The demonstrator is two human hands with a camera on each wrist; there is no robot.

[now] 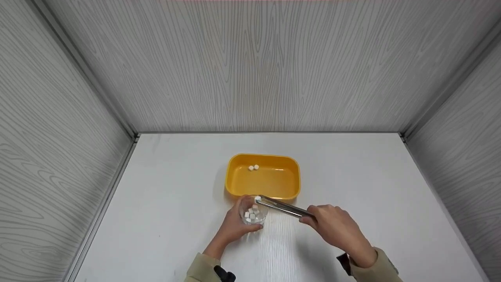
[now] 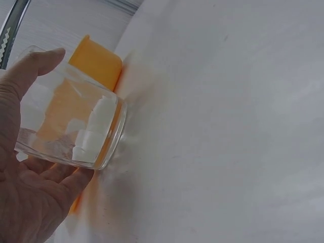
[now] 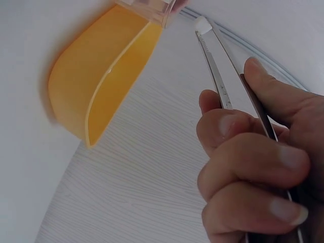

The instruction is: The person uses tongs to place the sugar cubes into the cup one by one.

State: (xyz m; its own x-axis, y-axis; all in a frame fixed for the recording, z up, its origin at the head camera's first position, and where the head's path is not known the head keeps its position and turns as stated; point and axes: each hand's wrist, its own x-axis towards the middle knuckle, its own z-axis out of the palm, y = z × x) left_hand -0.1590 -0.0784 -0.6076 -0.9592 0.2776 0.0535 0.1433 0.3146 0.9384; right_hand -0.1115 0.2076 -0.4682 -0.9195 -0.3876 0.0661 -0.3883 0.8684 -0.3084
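My left hand (image 1: 234, 222) grips a clear glass (image 2: 66, 114) from its side, fingers and thumb curled round it. Several small white cubes (image 1: 251, 214) lie in the bottom of the glass. In my right hand (image 1: 337, 227) is a pair of metal tongs (image 3: 223, 76). Their tips pinch one white cube (image 3: 203, 24), which in the head view appears over the mouth of the glass. Just behind the glass stands a yellow tray (image 1: 263, 188), with two white cubes (image 1: 253, 167) near its back wall.
A white table (image 1: 176, 184) lies under everything. Grey wood-grain panels (image 1: 266, 70) rise at the back and on both sides.
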